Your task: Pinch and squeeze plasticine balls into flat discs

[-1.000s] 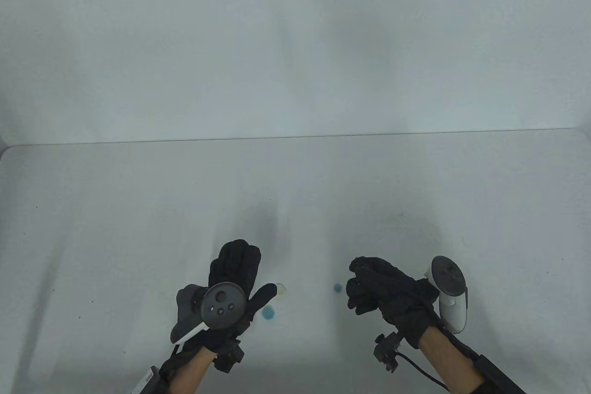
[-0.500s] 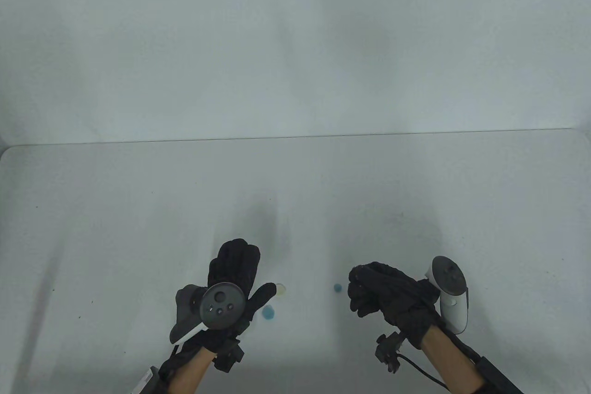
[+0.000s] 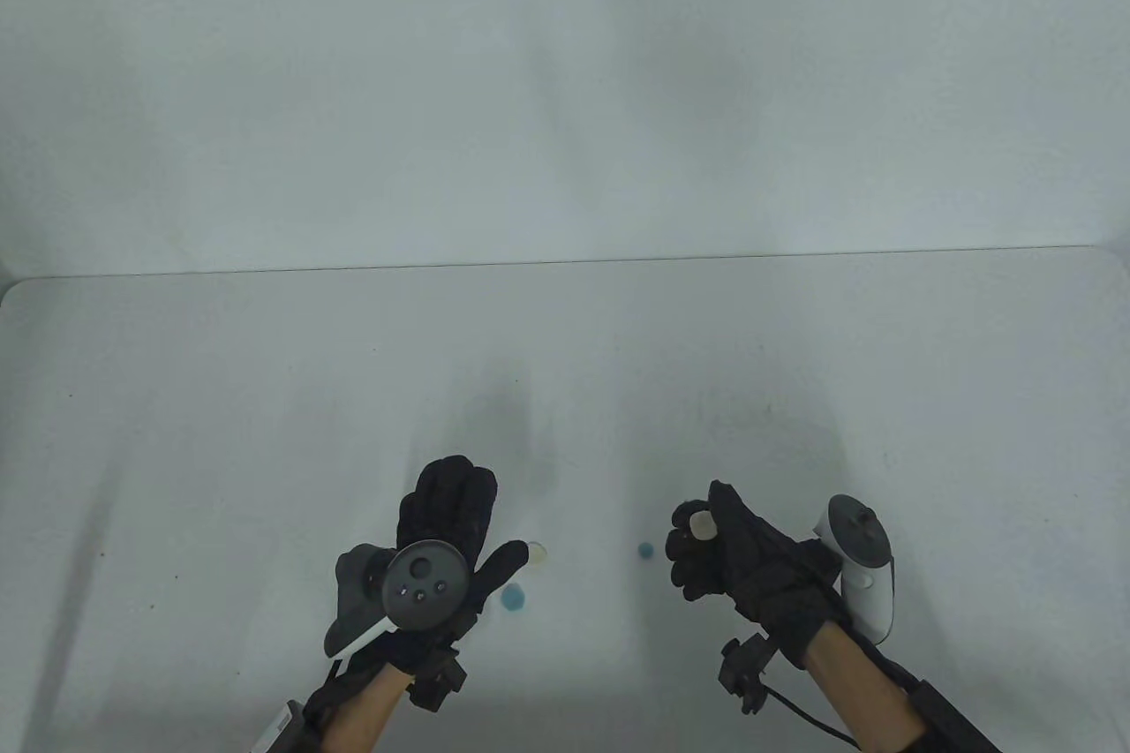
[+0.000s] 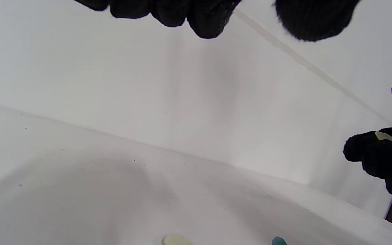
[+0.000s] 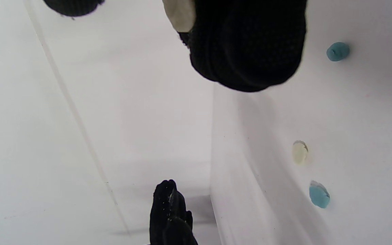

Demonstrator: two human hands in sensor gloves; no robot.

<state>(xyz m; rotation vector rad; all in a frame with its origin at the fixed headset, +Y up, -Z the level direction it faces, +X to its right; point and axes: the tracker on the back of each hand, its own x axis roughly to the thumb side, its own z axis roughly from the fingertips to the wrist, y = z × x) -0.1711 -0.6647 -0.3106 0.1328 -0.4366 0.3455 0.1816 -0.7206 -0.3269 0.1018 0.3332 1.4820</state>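
Observation:
My right hand (image 3: 687, 543) is held above the table's near right with its fingers curled round a flattened cream plasticine piece (image 3: 702, 523). The same piece (image 5: 180, 13) shows against the gloved fingers (image 5: 247, 44) in the right wrist view. A small blue ball (image 3: 645, 550) lies on the table just left of that hand. My left hand (image 3: 485, 515) hovers at the near centre-left with straight fingers and holds nothing. Beside its thumb lie a cream disc (image 3: 537, 554) and a blue disc (image 3: 513, 598).
The white table (image 3: 265, 400) runs back to a white wall (image 3: 565, 82); their joint crosses the middle of the table view. A tracker (image 3: 861, 563) sits on the back of the right hand, and a cable (image 3: 794, 704) trails from that wrist.
The right hand's thumb has lifted off its closed fingers, so the cream piece now shows. The left hand and the pieces on the table have stayed put.

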